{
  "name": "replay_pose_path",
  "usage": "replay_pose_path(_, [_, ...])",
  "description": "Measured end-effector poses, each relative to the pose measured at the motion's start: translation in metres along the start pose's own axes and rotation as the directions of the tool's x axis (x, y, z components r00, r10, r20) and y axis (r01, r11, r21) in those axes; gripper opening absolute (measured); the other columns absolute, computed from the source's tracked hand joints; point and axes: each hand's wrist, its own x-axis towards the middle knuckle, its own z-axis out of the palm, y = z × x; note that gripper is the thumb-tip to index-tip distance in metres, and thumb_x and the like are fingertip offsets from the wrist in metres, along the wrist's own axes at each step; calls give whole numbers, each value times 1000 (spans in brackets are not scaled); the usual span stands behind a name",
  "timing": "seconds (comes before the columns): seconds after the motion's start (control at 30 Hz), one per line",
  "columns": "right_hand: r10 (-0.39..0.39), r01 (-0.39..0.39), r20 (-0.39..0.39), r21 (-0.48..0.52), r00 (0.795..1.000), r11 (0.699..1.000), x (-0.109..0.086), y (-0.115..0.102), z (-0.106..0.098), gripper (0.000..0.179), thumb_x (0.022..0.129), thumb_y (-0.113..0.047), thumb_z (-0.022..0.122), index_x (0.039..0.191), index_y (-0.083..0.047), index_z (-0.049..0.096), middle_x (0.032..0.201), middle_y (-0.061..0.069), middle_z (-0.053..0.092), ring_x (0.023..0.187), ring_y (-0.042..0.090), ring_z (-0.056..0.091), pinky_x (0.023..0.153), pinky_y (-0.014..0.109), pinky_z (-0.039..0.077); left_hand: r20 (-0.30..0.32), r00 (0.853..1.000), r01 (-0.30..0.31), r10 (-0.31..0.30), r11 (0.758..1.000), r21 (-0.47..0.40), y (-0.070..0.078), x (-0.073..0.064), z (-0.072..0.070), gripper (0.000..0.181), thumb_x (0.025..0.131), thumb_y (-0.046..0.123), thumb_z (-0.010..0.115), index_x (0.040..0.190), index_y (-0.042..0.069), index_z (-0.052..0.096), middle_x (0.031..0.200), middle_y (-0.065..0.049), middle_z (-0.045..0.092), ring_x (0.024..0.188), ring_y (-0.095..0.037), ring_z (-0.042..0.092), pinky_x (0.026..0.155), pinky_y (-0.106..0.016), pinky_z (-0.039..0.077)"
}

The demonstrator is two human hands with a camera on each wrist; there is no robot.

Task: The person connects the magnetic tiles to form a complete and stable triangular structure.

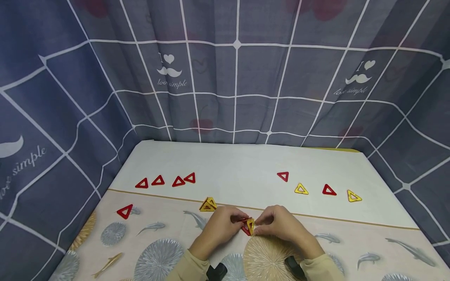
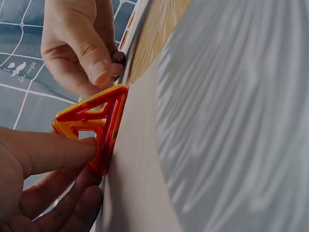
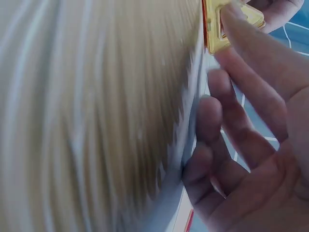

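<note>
Just below the brown line on the table, both hands meet around a small upright shape of red and yellow triangular frame tiles. My left hand (image 1: 225, 223) pinches a red triangle tile (image 2: 107, 145) between thumb and fingers, on the shape's left side. From the right, my right hand (image 1: 277, 223) has thumb and index finger at a yellow triangle tile (image 3: 217, 29), the thumb over its face. The tiles stand edge to edge, leaning together, their lower edges close over the tabletop. Fingers hide part of the shape. Beyond the left hand sits a small yellow triangle pyramid (image 1: 208, 205).
Several red triangle tiles (image 1: 158, 180) lie at the back left, with another red triangle (image 1: 125, 211) nearer the left edge. Two red and two yellow triangles (image 1: 301, 189) are spread at the back right. A grey checked curtain (image 1: 218, 78) surrounds the table.
</note>
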Motion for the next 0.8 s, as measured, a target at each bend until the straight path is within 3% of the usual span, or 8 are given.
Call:
replay_pose_path(0.13, [25, -25, -38, 14, 999, 1000, 5, 0, 1, 38, 74, -25, 91, 107, -10, 78, 86, -3, 66, 72, 11, 55, 61, 26, 47, -8, 1000, -9, 9, 1000, 9, -1, 1, -2, 18, 83, -2, 79, 97, 11, 81, 94, 4, 73, 90, -5, 65, 78, -27, 53])
replay_pose_path(0.3, [-2, 2, -3, 91, 1000, 996, 9, 2, 2, 35, 75, -20, 90, 107, -10, 80, 93, 0, 70, 77, 14, 57, 65, 26, 48, -32, 999, 16, -15, 1000, 20, 1, -4, -11, 22, 81, -3, 77, 100, 9, 78, 97, 0, 71, 90, -12, 65, 79, -30, 53])
replay_pose_path(0.47, [6, -13, 50, 128, 999, 992, 11, 8, 3, 28, 76, -19, 89, 102, -13, 81, 95, -2, 70, 79, 14, 58, 67, 26, 49, -73, 997, 3, -4, 1000, -7, 4, -15, -36, 22, 83, -2, 77, 102, 8, 76, 100, 0, 70, 92, -22, 66, 81, -36, 55])
replay_pose_path(0.57, [12, -20, 56, 137, 998, 990, 13, 9, 3, 29, 75, -17, 90, 101, -11, 80, 93, 0, 70, 74, 13, 57, 63, 25, 48, -139, 990, -19, 18, 1000, -2, 2, -25, -57, 25, 81, -2, 81, 101, 12, 76, 99, 5, 69, 90, -24, 68, 79, -37, 56])
replay_pose_path(0.67, [9, -16, 52, 127, 999, 992, 14, 10, 4, 27, 73, -16, 92, 96, -11, 79, 88, 3, 68, 70, 12, 55, 60, 24, 47, -242, 970, -13, 20, 999, 31, -6, -37, -83, 27, 78, -1, 84, 99, 15, 76, 99, 9, 68, 89, -21, 67, 77, -38, 56])
replay_pose_path(0.8, [9, -13, 41, 84, 999, 996, 15, 9, 5, 23, 73, -21, 92, 88, -14, 76, 79, 2, 63, 68, 11, 53, 58, 24, 46, -382, 923, 85, -42, 992, 95, -23, -58, -124, 28, 79, 2, 84, 102, 15, 76, 102, 6, 69, 91, -18, 66, 78, -42, 54])
